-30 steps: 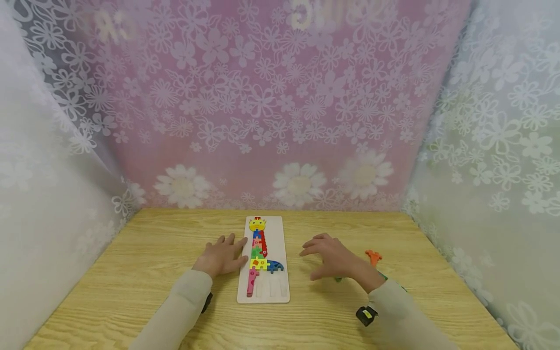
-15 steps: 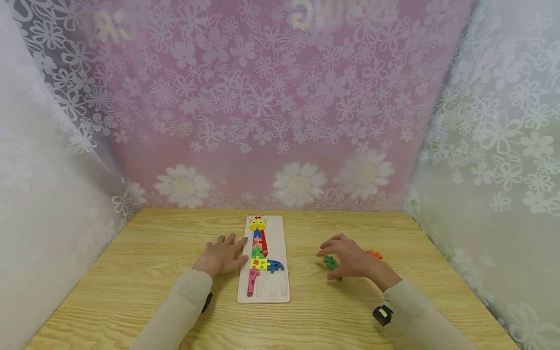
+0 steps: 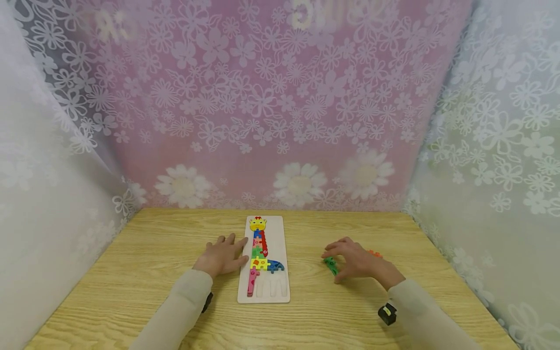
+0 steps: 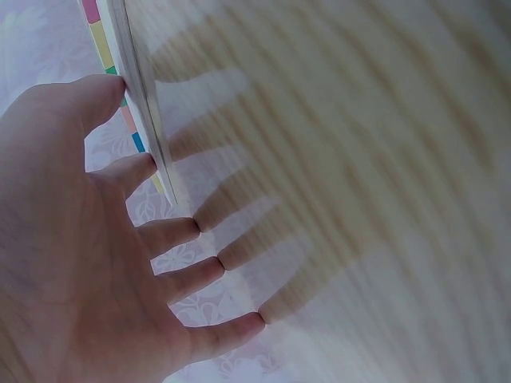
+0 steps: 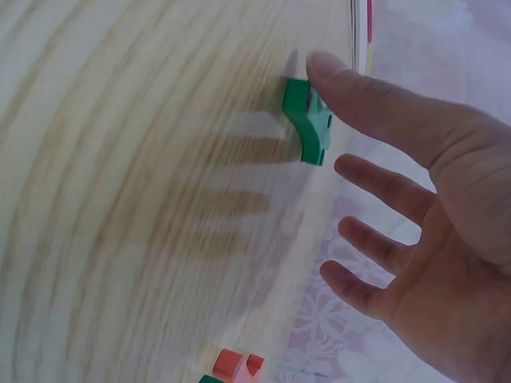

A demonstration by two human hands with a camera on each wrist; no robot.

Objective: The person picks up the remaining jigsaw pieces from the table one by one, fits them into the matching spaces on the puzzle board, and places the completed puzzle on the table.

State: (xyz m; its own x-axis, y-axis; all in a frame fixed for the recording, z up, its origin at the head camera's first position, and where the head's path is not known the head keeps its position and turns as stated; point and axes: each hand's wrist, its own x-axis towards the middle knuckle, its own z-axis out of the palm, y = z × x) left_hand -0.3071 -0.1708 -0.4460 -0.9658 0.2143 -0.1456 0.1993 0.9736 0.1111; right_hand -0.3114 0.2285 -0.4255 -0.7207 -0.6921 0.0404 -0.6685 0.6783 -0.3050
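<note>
Wood-grain counter leaves room between green puzzle piece and giraffe puzzle board

Left hand, fingers spread, touches the board's left edge; right hand straddles the piece, fingers loosely bent, seemingly not gripping. Best to pinch both ends evenly, then lift above the board's edge

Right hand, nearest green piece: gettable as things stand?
Looks like yes: the right hand is right at the green piece, thumb and fingers spaced around it, and nothing visible blocks the way. Whether they touch it is unclear.
</note>
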